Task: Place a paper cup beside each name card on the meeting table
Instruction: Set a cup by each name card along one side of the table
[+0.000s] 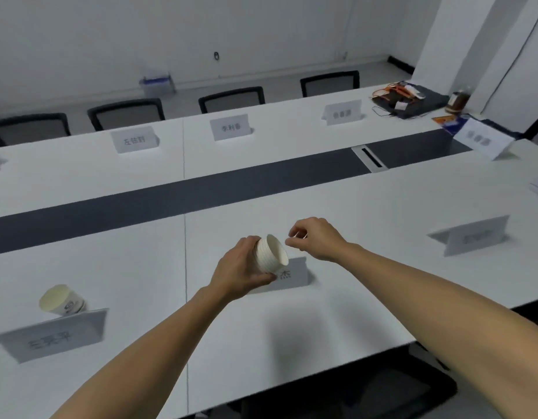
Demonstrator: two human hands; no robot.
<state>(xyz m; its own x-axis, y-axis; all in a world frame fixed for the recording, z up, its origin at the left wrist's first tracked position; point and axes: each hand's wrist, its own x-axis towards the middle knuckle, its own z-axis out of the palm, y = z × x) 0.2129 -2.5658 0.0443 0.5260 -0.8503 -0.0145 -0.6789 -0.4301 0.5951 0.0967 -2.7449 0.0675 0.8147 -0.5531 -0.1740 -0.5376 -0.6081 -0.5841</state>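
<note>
Gripped around its side by the left hand [237, 272], a nested stack of cups [270, 254] lies tilted with its mouth to the right, held above the near middle name card [292, 275] on the table [367, 201]. Just right of the rim, the right hand [316, 238] has its fingertips pinched together, and whether they hold anything I cannot tell. One cup [62, 300] stands at the near left, just behind another card [54, 338]

Left hand [237, 275] hides middle name card [289, 275] text; right card [476, 237] blurred
</note>
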